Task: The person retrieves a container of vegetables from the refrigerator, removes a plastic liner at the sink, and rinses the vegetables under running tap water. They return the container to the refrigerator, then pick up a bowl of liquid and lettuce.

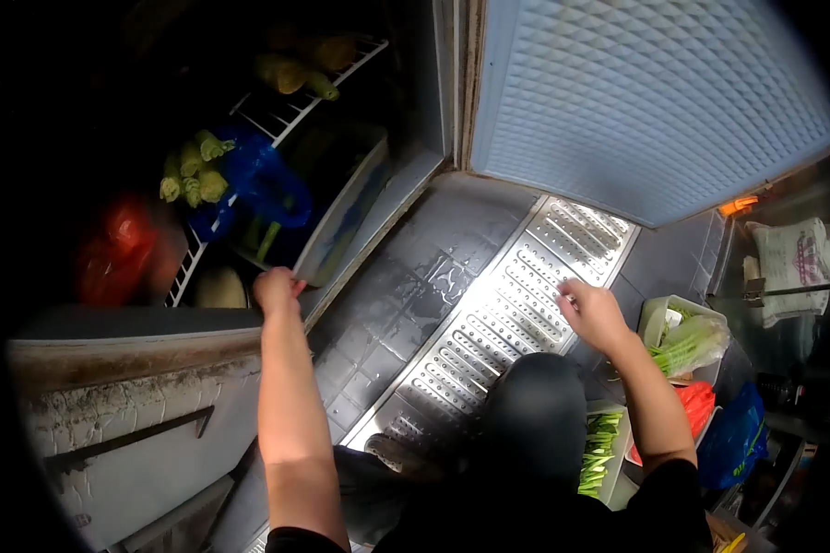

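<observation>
My left hand (278,289) reaches into the refrigerator, its fingers curled at the near end of a pale plastic bin (349,207) on the lower level. It appears to grip the bin's rim; the fingertips are partly hidden. Long green vegetables lie inside the bin, mostly in shadow. Above the metal floor grate (489,332), my right hand (592,313) hangs with its fingers curled in and nothing visible in them. A blue plastic bag (258,175) droops from the wire shelf (290,124) beside a bunch of pale green stalks (196,168).
The textured refrigerator door (646,101) stands open ahead. At right are a crate with bagged greens (692,346), a crate of cut green vegetables (601,452), a red bag (696,405) and a blue bag (736,438). Dark floor tiles (415,276) look wet.
</observation>
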### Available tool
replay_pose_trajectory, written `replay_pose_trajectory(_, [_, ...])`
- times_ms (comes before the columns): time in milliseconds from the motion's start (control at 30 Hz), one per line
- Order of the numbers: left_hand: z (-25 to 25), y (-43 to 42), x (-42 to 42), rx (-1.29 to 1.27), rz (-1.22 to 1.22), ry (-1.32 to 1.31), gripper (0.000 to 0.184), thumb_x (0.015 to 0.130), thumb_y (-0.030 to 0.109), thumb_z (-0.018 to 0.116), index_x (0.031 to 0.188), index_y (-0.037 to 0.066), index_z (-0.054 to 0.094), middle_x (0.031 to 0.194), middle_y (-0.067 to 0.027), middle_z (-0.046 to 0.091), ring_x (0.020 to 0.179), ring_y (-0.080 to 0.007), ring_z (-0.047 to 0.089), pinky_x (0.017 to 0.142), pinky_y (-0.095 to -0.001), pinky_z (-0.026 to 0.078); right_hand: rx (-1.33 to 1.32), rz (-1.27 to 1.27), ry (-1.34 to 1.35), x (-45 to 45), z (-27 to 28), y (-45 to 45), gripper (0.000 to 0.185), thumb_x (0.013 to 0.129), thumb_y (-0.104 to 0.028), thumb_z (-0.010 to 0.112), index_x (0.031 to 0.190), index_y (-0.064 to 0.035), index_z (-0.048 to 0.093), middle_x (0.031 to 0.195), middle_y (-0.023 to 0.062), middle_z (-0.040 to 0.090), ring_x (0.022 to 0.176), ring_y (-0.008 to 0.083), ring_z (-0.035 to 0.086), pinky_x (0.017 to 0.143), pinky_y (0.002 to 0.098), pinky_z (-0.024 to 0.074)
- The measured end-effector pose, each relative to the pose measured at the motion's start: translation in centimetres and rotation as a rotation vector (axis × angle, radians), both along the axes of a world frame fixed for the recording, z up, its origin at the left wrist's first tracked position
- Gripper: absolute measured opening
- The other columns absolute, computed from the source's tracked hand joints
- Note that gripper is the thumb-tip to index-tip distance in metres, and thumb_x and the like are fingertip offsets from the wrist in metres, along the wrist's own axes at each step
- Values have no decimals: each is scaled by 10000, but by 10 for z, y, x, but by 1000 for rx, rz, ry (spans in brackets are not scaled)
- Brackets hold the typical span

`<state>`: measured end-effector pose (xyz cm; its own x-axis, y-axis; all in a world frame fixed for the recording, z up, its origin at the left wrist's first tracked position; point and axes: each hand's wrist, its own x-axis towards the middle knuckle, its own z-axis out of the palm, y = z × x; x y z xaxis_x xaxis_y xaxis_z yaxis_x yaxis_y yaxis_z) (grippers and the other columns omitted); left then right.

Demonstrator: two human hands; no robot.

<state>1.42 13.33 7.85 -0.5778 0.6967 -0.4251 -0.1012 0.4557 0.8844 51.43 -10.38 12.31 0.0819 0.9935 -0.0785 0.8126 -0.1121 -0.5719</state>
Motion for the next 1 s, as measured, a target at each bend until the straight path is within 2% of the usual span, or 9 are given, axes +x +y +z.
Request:
replay_pose_trajectory(167, [12,-60,52,31,-9,-105,33,805,-29,576,835,-22,586,711,-87,548,579,-193,556,574,-319,587,159,112,78,-41,25,91,214,907,-179,683,1030,-5,674,971,200,723,855,366,707,767,438,564])
replay_pose_trajectory(267, [24,-88,71,41,-38,-129,32,817,-42,572,795,-19,577,678,-93,539,571,-188,540,641,-380,631,291,126,154,-60,12,144,233,898,-167,689,1052,7,677,1022,204,709,930,392,687,837,444,552])
replay_pose_trajectory(367, [28,-113,78,23,-57,-162,41,819,-30,563,779,-20,561,695,-91,550,565,-179,542,649,-360,621,488,152,159,-88,4,204,270,888,-161,688,1090,18,687,1069,209,699,988,394,671,869,444,541])
replay_pose_trajectory(533, [31,-143,74,30,-105,-160,86,836,-19,578,760,-37,543,721,-114,596,593,-183,594,580,-305,569,486,217,120,-150,7,302,489,906,-210,666,1284,93,595,1314,285,596,1244,400,564,1065,417,457])
replay_pose_trajectory(600, [24,-151,66,8,-142,-123,90,839,-19,578,759,-38,541,722,-118,600,600,-188,604,579,-303,562,489,234,-48,-177,-4,341,466,913,-257,662,1246,67,635,1287,270,620,1214,398,586,1040,426,475])
replay_pose_trajectory(700, [27,-155,55,5,-129,-155,85,831,-25,582,752,-24,549,727,-109,606,604,-198,611,582,-322,550,-5,363,-179,-211,14,368,422,911,-292,656,1169,41,688,1241,249,656,1177,391,615,1012,434,496])
replay_pose_trajectory(733, [27,-154,50,12,-133,-172,84,829,-26,582,751,-21,551,727,-106,607,605,-200,611,584,-326,549,-6,419,-219,-219,-1,378,336,904,-254,638,1084,16,724,1189,233,684,1118,391,646,972,446,520])
replay_pose_trajectory(867, [14,-150,29,14,-160,-157,35,835,-12,581,803,-3,570,752,-99,619,618,-199,608,587,-338,542,96,251,-225,-218,-42,390,290,900,-186,586,1084,-5,718,1143,236,694,1085,402,656,921,469,536])
replay_pose_trajectory(1000, [3,-138,21,147,-2,127,108,881,53,633,879,-9,545,753,-131,625,636,-243,619,582,-379,524,146,174,-182,-205,-43,365,248,887,-157,588,1059,-11,691,1099,235,701,1062,421,656,898,490,536])
